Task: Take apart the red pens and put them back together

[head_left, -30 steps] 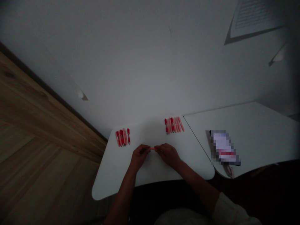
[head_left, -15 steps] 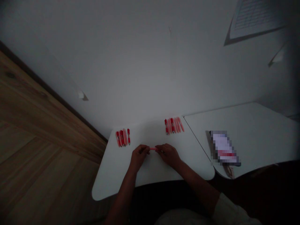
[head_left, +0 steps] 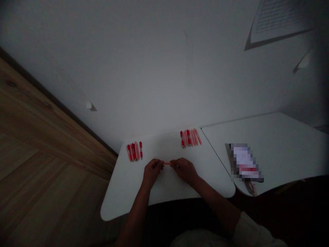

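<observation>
The left hand (head_left: 153,172) and right hand (head_left: 185,171) both grip a small pink stick (head_left: 167,163). Red pens (head_left: 134,151) lie at ten o'clock, more pens (head_left: 189,138) at one, a blurry packet (head_left: 245,162) at three.

A pale sleeve (head_left: 250,229) is worn at lower right; the left hand (head_left: 153,172) and right hand (head_left: 185,171) are bare.
</observation>
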`<state>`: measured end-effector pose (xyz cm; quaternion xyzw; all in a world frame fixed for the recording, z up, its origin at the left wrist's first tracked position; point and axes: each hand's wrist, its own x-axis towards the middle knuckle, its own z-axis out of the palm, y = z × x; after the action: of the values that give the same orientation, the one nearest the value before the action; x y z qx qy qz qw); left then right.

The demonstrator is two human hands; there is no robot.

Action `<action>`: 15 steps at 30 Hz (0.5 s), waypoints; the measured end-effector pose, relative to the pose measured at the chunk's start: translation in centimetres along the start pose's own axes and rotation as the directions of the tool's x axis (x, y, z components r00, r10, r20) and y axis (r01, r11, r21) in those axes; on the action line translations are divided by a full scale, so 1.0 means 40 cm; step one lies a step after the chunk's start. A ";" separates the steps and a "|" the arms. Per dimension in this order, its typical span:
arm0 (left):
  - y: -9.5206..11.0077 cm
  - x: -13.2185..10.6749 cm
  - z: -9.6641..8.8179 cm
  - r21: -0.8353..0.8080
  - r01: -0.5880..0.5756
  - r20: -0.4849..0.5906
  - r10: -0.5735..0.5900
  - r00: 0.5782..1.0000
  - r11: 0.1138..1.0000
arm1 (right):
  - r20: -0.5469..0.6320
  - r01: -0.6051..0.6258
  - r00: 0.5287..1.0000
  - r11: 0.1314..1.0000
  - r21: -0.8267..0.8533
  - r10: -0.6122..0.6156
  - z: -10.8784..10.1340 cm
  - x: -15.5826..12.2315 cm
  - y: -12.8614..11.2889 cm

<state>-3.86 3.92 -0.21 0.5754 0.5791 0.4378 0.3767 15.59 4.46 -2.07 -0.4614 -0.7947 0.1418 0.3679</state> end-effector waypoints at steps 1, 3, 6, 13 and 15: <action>-0.001 0.000 0.000 0.000 -0.012 0.003 0.012 1.000 1.000 | 0.006 -0.002 1.000 1.000 -0.001 0.002 0.000 0.000 0.000; -0.001 -0.001 -0.001 -0.015 -0.033 0.008 0.034 0.999 0.999 | 0.013 -0.006 1.000 1.000 -0.002 0.006 0.001 0.000 0.001; 0.000 -0.001 0.000 -0.050 -0.052 0.016 0.053 0.998 0.997 | 0.012 -0.019 1.000 1.000 0.009 0.019 0.000 0.000 0.003; 0.006 0.001 0.005 -0.118 -0.016 0.009 0.017 1.000 0.993 | 0.008 -0.015 1.000 1.000 0.007 0.015 0.004 0.001 0.005; 0.007 0.001 0.004 -0.053 0.024 0.001 -0.024 1.000 0.998 | 0.007 -0.005 1.000 1.000 0.001 0.005 0.006 0.002 0.006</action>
<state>-3.63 3.95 0.00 0.5584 0.5740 0.4484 0.3970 15.53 4.66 -2.34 -0.4626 -0.7949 0.1446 0.3650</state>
